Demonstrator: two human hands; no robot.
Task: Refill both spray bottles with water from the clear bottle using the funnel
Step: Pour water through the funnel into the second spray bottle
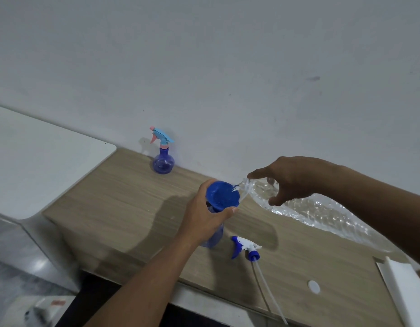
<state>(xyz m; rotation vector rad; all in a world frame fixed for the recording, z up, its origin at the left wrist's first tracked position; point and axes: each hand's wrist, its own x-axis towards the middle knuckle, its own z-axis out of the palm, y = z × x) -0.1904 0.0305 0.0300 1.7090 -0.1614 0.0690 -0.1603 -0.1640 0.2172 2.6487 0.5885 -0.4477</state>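
The clear bottle point(322, 215) is tipped almost flat over the desk's point(124, 197) middle, with its mouth at the rim of the blue funnel point(222, 195) and water spilling in. Its wall looks thin and crinkled, so it is probably soft. It likely gives under a squeeze, and the water sloshing toward the low end would shift the weight. The right hand point(291, 178) takes it at the shoulder just behind the neck, fingers and thumb curled round it. This is likely the stiffest place to hold and the one that best steers the mouth. A wet surface could make it slippery.

The funnel sits in the open blue spray bottle point(214, 239), which stands on the desk. Both seem to be light plastic that would tip easily, so bracing them matters. The left hand point(204, 213) does this, its fingers and thumb wrapped round the funnel where it meets the bottle's neck.

Just beside that bottle, toward the near edge, its unscrewed blue-and-white trigger head point(245, 247) lies on its side. Its thin dip tube point(267, 291) trails to the edge.

The second spray bottle point(163, 159), with a pink and pale-blue head screwed on, stands well apart at the far edge, against the wall. It is not yet opened.
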